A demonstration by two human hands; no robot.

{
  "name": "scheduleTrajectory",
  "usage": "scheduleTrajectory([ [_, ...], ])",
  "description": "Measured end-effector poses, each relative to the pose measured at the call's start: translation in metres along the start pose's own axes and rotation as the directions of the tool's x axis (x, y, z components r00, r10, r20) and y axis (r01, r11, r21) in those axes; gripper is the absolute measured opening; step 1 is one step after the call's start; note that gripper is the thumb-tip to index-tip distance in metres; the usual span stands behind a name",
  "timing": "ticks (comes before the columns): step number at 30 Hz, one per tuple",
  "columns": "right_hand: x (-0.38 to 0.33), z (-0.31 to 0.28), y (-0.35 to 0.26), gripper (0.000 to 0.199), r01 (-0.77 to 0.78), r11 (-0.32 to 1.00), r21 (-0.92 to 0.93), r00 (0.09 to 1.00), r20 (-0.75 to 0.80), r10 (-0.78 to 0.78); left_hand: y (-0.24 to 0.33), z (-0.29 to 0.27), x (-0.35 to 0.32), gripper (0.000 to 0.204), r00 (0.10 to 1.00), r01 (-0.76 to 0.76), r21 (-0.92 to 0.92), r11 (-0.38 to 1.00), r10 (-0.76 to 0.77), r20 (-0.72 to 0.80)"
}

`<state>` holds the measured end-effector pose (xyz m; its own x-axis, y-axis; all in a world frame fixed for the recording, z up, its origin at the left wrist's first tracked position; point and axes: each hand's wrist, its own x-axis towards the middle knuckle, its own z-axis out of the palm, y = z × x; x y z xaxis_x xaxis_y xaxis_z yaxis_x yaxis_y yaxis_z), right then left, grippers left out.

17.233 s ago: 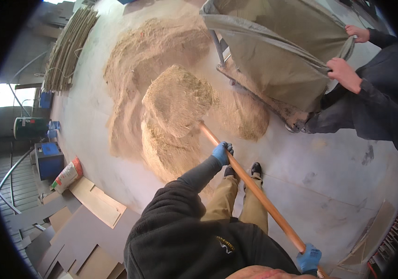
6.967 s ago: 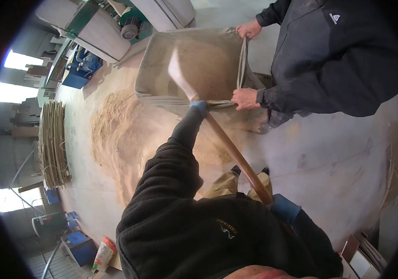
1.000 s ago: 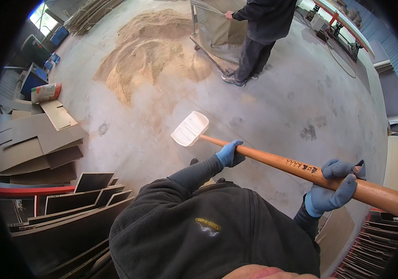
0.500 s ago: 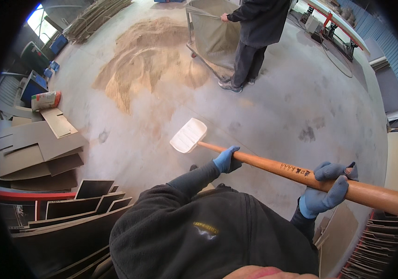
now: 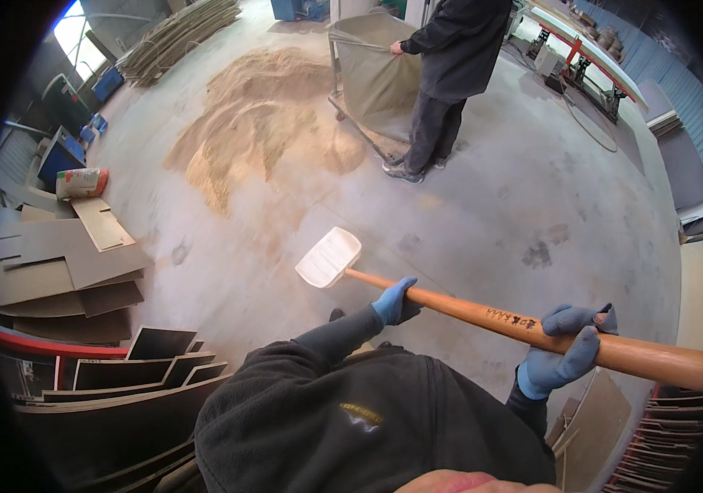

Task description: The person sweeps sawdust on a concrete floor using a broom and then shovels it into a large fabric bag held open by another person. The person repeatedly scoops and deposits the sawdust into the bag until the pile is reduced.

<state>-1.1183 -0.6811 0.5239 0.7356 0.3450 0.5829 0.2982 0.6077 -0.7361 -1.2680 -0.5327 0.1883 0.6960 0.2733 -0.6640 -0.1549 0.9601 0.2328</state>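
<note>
A shovel with a white scoop blade [image 5: 329, 257] and a long wooden handle [image 5: 458, 311] lies across in front of me. My left hand [image 5: 396, 301], in a blue glove, is closed round the handle not far from the blade. Nearer the thick end, my right hand [image 5: 567, 349], gloved too, grips the handle with its fingers over the top; a glove fingertip looks torn. The blade is empty and points to the left, over the grey floor. Beyond it spreads a heap of sawdust-like tan material [image 5: 265, 123].
Another person [image 5: 454, 82] in dark clothes holds the edge of a wheeled cloth-sided cart [image 5: 376, 74] beside the heap. Stacked boards [image 5: 64, 263] lie on the left, with upright dark panels [image 5: 138, 370] close by. More panels [image 5: 680, 427] stand at the lower right.
The far scene has shifted slightly lower in the picture. The shovel blade sits a little lower and further left; both hands keep their grip on the handle.
</note>
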Motion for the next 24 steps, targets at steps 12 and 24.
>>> scheduleTrajectory([
  [12,0.006,-0.006,0.006,0.034,-0.023,0.999,-0.024,1.000,0.008,0.023,0.000,0.003,0.011,0.054,0.993,0.047,0.025,0.999,-0.044,-0.106],
  [24,0.013,-0.002,0.009,0.032,-0.014,1.000,-0.011,1.000,0.021,0.015,-0.002,-0.020,0.046,0.048,0.992,0.124,-0.151,0.981,-0.128,-0.020],
])
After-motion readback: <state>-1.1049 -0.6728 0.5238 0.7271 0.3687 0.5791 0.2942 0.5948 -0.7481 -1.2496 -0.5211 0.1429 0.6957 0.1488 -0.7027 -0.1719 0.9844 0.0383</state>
